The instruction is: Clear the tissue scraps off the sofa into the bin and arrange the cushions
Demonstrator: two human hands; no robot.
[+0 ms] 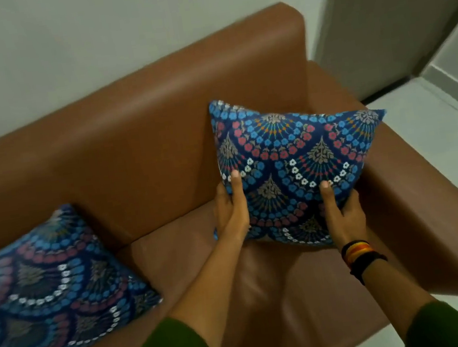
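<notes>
A blue patterned cushion point(293, 162) stands tilted in the right corner of the brown sofa point(136, 144), leaning on the backrest and the armrest. My left hand point(231, 208) grips its lower left edge, thumb on the front. On the lower right edge my right hand point(342, 211) holds it too, with coloured bands on the wrist. A second cushion point(50, 287) of the same pattern lies on the left of the seat against the backrest. No tissue scraps or bin are in view.
The sofa's right armrest point(432, 219) runs toward me. Pale tiled floor point(450, 138) lies to its right. A white wall point(88, 40) is behind the sofa, and a grey panel point(393, 12) stands at the far right.
</notes>
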